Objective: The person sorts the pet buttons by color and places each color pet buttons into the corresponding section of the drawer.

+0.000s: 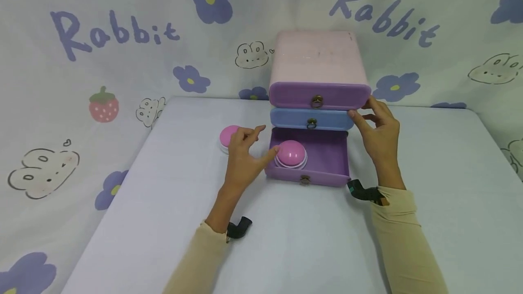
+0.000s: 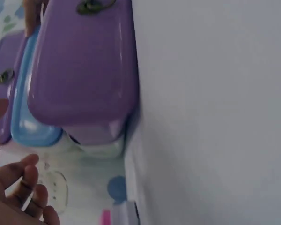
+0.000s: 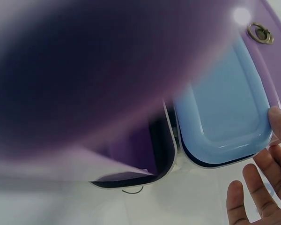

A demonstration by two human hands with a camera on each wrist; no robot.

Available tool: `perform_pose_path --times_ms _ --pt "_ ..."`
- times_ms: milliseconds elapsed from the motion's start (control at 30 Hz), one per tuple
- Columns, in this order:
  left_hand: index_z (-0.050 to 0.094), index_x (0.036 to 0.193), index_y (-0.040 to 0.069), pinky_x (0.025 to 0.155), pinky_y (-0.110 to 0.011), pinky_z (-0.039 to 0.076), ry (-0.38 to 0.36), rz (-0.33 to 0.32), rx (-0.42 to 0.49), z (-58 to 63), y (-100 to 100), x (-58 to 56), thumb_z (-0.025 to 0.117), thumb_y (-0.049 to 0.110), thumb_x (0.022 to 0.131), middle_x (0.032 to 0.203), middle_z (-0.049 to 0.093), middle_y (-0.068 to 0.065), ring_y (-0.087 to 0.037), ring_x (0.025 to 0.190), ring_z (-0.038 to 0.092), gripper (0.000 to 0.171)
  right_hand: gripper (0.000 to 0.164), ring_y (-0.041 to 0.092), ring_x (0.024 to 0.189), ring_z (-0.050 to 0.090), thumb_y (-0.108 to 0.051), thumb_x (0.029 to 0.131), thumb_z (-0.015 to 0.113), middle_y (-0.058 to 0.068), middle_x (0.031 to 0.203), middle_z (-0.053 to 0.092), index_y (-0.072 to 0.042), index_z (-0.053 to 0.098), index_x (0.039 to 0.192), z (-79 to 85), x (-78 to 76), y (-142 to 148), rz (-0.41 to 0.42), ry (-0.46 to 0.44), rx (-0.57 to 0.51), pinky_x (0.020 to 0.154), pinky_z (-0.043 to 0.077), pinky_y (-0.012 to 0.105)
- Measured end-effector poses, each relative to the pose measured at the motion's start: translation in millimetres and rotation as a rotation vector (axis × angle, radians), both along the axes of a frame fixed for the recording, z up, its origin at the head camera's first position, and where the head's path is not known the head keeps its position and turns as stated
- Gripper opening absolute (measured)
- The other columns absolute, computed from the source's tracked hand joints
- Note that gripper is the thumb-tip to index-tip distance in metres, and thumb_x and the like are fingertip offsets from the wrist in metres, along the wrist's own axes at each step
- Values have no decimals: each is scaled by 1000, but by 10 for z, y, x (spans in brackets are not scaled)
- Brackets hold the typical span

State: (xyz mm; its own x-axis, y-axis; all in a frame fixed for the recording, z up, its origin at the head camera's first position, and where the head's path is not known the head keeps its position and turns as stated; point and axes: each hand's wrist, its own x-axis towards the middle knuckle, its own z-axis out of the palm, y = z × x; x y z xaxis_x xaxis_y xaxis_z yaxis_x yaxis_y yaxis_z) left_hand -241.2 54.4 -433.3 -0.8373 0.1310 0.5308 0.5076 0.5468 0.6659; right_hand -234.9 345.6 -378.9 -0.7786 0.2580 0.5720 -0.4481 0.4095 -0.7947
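Note:
A drawer cabinet (image 1: 318, 53) with a pale pink top has purple and blue fronts, each with a ring pull. Its bottom purple drawer (image 1: 327, 149) is pulled out. Inside, at the left, sits a round pink-domed button with a white base (image 1: 291, 153). My left hand (image 1: 247, 160) is over the drawer's left side, fingers spread, thumb tip right at the dome's edge. A second pink-domed button (image 1: 229, 136) rests on the table, partly hidden behind that hand. At the cabinet's right edge, my right hand (image 1: 380, 130) holds on, thumb against the blue drawer front (image 3: 229, 93), fingers along the side.
The cabinet stands on a white-covered table (image 1: 163, 221), close to a patterned cloth backdrop (image 1: 135, 67) with flowers, rabbits and lettering. The open drawer juts toward the front, between the forearms. A dark wrist device (image 1: 363, 192) sits beside the drawer's right front corner.

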Motion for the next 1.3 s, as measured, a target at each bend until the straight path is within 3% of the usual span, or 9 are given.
perform_pose_path --times_ms 100,333,667,933,1133,1300 --pt "62 120 18 75 -32 36 3 41 50 -21 -137 -54 77 39 72 93 46 -2 -15 92 42 54 48 17 101 52 -8 81 70 10 106 59 -17 57 126 0 -6 -15 -3 -6 3 83 46 29" --pt "64 116 20 77 -40 45 -97 188 151 -95 -468 -159 78 43 68 97 47 -3 -22 95 43 54 48 15 101 51 -8 81 70 8 106 59 -18 57 126 -5 18 -20 -12 -21 -7 84 45 29" --pt "59 123 23 72 -33 33 -118 289 103 -196 -768 -230 79 44 67 96 45 -3 -21 91 39 62 49 16 101 51 -7 81 69 8 107 59 -18 56 127 -18 32 -50 -26 -10 9 82 45 24" --pt "58 124 19 73 -34 33 -194 294 136 -295 -851 -260 81 36 66 97 44 -6 -22 93 37 64 49 19 101 51 -7 81 69 10 106 59 -19 56 127 -29 32 -72 -29 2 16 81 44 22" --pt "52 130 19 79 -37 34 -294 281 110 -382 -881 -287 80 45 64 102 42 -7 -21 100 35 76 49 17 101 52 -7 81 70 9 105 59 -19 56 126 -27 34 -85 -26 1 6 81 44 21" --pt "51 130 20 80 -37 35 -312 284 96 -430 -882 -304 79 50 63 102 41 -5 -17 102 32 79 49 17 101 51 -7 81 70 8 105 59 -20 57 126 -28 29 -87 -26 -3 -2 80 44 21"
